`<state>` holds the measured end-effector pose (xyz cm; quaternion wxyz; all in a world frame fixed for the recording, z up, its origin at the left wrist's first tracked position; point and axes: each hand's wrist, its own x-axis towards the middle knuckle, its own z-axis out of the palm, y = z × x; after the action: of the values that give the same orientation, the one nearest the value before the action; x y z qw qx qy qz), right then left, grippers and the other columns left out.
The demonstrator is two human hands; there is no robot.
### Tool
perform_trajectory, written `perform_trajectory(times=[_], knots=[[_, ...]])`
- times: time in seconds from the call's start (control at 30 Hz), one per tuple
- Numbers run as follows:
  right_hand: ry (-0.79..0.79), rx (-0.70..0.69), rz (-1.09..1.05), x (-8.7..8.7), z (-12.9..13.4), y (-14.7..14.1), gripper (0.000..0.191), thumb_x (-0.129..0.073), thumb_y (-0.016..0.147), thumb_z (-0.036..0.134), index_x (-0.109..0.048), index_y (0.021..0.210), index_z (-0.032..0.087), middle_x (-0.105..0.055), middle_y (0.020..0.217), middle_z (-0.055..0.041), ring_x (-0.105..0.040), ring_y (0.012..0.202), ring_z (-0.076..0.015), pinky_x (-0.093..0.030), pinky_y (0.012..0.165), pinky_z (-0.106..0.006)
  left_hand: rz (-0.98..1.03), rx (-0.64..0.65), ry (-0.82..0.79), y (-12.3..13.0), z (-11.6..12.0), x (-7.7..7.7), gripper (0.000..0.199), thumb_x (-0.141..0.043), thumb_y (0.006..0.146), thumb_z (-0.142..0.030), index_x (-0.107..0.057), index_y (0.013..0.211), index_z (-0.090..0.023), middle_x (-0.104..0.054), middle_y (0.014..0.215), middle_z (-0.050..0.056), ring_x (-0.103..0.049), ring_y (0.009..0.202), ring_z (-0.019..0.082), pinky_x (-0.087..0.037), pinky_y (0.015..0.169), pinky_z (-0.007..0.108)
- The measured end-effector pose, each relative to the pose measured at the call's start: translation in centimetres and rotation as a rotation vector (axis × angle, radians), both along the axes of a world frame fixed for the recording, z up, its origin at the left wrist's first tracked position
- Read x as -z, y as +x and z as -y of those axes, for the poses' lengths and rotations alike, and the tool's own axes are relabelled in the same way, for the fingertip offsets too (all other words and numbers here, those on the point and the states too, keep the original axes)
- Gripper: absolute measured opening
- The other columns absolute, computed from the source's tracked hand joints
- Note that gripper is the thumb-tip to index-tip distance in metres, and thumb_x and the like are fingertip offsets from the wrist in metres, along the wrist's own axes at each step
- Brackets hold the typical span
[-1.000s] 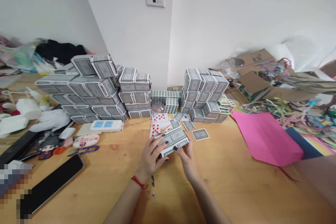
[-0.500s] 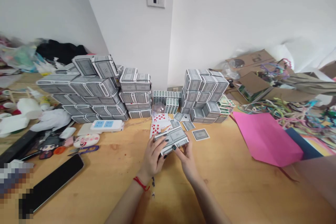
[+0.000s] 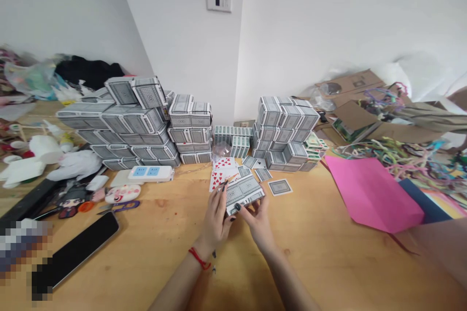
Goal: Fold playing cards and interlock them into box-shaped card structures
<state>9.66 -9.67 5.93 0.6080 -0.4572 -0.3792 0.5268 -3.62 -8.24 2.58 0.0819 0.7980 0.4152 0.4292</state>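
Between both hands is a box made of grey-backed playing cards (image 3: 245, 190), held just above the front of the table. My left hand (image 3: 216, 215) grips its left end, fingers along the side and thumb underneath. My right hand (image 3: 260, 218) holds the right end, thumb pressed on the near face. Behind the box lie face-up red heart cards (image 3: 217, 180) and loose face-down cards, one card (image 3: 280, 186) lying apart at the right. Stacked card boxes rise in a left pile (image 3: 134, 126), a middle pile (image 3: 190, 129) and a right pile (image 3: 286, 126).
A white power strip (image 3: 152, 173), scissors (image 3: 124, 206) and a black phone (image 3: 82, 252) lie at the left. Pink paper (image 3: 372, 194) and tangled coloured cords (image 3: 404, 148) cover the right side. Green-patterned card boxes (image 3: 241, 146) stand by the wall.
My left hand's fingers have shifted from across the top of the card box to its left edge. My right thumb has slid slightly left. The view has turned a little.
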Motion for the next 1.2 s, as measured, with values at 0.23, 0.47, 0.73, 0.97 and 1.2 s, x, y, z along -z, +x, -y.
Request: perform_trajectory(times=[0.23, 0.47, 0.73, 0.97, 1.2], knots=[[-0.009, 0.02, -0.049, -0.4, 0.3, -0.4, 0.079, -0.065, 0.067, 0.029, -0.015, 0.128, 0.031, -0.045, 0.122, -0.0063, -0.053, 0.097, -0.0172, -0.043, 0.086, -0.036, 0.194, 0.013, -0.089, 0.8, 0.6, -0.3, 0.049, -0.03, 0.086, -0.035, -0.024, 0.132, -0.019, -0.03, 0.135, 0.014, -0.025, 0.125, 0.026, -0.025, 0.099, 0.048], [-0.023, 0.017, -0.089, -0.8, 0.2, -0.2, 0.075, -0.065, 0.067, 0.028, -0.021, 0.127, 0.032, -0.046, 0.121, -0.0028, -0.053, 0.096, -0.0158, -0.042, 0.084, -0.033, 0.379, 0.037, -0.125, 1.2, 0.9, -0.9, 0.023, -0.04, 0.083, -0.029, -0.053, 0.099, -0.02, -0.044, 0.12, 0.01, -0.037, 0.115, 0.025, -0.03, 0.096, 0.048], [-0.004, 0.028, -0.052, -0.7, 0.1, -0.4, 0.072, -0.064, 0.067, 0.03, -0.022, 0.125, 0.03, -0.047, 0.119, -0.0045, -0.052, 0.097, -0.0169, -0.043, 0.083, -0.034, 0.404, 0.029, -0.134, 1.3, 1.0, -1.3, 0.022, -0.038, 0.084, -0.026, -0.053, 0.099, -0.02, -0.047, 0.117, 0.009, -0.039, 0.113, 0.023, -0.028, 0.096, 0.049], [0.006, 0.034, 0.001, 0.0, 0.1, -0.3, 0.074, -0.066, 0.066, 0.032, -0.02, 0.124, 0.028, -0.044, 0.122, -0.0075, -0.052, 0.099, -0.018, -0.044, 0.084, -0.035, 0.28, -0.01, -0.063, 1.5, 1.1, -0.2, 0.039, -0.033, 0.085, -0.025, -0.038, 0.124, -0.02, -0.046, 0.124, 0.011, -0.036, 0.119, 0.024, -0.024, 0.099, 0.051], [-0.002, 0.027, -0.003, -0.1, 0.0, -0.6, 0.078, -0.067, 0.065, 0.031, -0.016, 0.125, 0.028, -0.044, 0.122, -0.0087, -0.054, 0.098, -0.018, -0.044, 0.085, -0.036, 0.319, 0.017, -0.135, 1.6, 1.3, -0.1, 0.049, -0.034, 0.084, -0.031, -0.027, 0.131, -0.018, -0.032, 0.135, 0.011, -0.02, 0.127, 0.028, -0.02, 0.101, 0.052]])
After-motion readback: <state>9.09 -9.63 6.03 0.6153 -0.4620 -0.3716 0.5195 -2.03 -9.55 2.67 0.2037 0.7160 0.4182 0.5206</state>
